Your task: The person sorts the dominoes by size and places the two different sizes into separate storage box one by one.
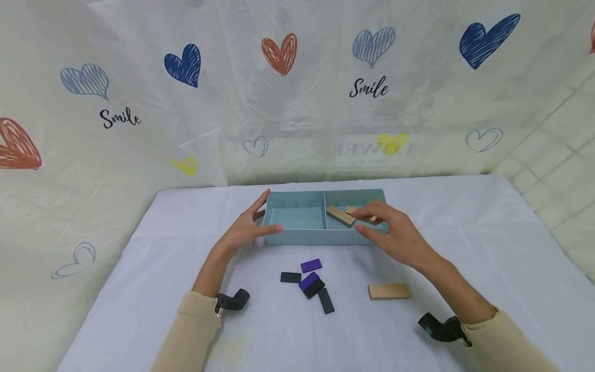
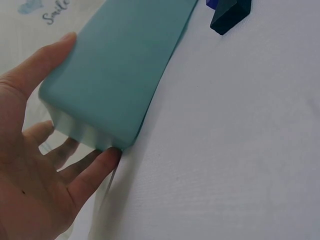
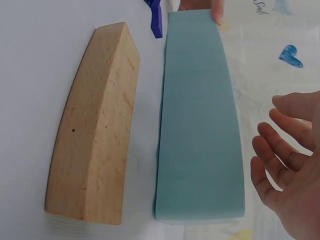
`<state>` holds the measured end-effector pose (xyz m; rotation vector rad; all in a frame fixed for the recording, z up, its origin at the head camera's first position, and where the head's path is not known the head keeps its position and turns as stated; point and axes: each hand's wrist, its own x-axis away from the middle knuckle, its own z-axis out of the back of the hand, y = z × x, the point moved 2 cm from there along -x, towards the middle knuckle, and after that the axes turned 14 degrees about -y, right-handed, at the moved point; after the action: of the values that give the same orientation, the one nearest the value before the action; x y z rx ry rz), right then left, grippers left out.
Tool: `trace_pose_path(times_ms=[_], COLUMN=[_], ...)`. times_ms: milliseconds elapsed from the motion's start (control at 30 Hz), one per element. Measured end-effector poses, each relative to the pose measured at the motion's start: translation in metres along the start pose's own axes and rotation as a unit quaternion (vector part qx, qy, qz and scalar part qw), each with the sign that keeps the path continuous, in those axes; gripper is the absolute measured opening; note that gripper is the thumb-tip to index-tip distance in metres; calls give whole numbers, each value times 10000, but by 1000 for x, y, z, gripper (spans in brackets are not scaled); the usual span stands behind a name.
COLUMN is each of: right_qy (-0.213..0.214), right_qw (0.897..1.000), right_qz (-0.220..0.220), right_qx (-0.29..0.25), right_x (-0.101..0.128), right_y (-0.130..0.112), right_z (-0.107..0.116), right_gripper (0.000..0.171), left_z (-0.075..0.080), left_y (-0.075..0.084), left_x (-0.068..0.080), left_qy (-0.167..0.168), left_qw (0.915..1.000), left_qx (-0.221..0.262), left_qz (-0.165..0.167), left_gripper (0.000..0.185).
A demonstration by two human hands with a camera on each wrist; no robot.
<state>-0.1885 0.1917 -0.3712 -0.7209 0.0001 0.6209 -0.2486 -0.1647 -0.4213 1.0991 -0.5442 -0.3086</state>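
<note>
1. Bracing the teal divided tray (image 1: 297, 235) at its left end was the left hand (image 1: 244, 230), fingers straight and relaxed, thumb on the near wall and the other fingers round the end wall. The left wrist view showed the same thing, fingertips (image 2: 107, 159) touching the tray's corner and nothing pinched.
2. The tray sat on the white table (image 1: 465, 248), toward the far edge and roughly centred, with two compartments side by side.
3. The right hand (image 1: 392, 232) hovered over the tray's right compartment, fingers loosely spread and held open in the right wrist view, gripping nothing that I could see.
4. Two wooden blocks were in that right compartment: one wooden block (image 1: 340, 215) lay tilted against the divider side, and a second block (image 1: 354, 210) was just behind it, partly hidden by the right hand's fingers. Couldn't tell if the fingertips actually touched it.
5. The left compartment held nothing that showed.
6. Another wooden block (image 1: 389, 291) lay flat on the table, near the front wall of the tray but apart from it.
7. A little cluster of purple and black dominoes (image 1: 309, 283) sat on the table in front of the tray's middle, some overlapping, between the two forearms.
8. Behind the table hung a plastic sheet (image 1: 297, 103) with hearts and "Smile" printed on it.
</note>
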Motion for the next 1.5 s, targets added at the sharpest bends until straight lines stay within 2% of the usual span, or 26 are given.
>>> trace_pose_path(times_ms=[567,1100,1300,1500], right_qy=[47,-23,-136,-428], right_qw=[9998,9997,9997,9991], right_qz=[197,208,200,54], right_qx=[38,89,68,37], right_x=[11,25,30,35], right_y=[-1,0,3,3], right_z=[0,0,-1,-3], right_gripper=[29,30,27,26], left_z=[0,0,0,0], left_y=[0,0,0,-1], left_x=[-1,-2,-2,-2], left_qy=[25,27,46,41], left_qw=[10000,10000,10000,10000], left_qx=[3,-14,18,-4], left_qz=[16,10,16,39], left_gripper=[105,106,106,106])
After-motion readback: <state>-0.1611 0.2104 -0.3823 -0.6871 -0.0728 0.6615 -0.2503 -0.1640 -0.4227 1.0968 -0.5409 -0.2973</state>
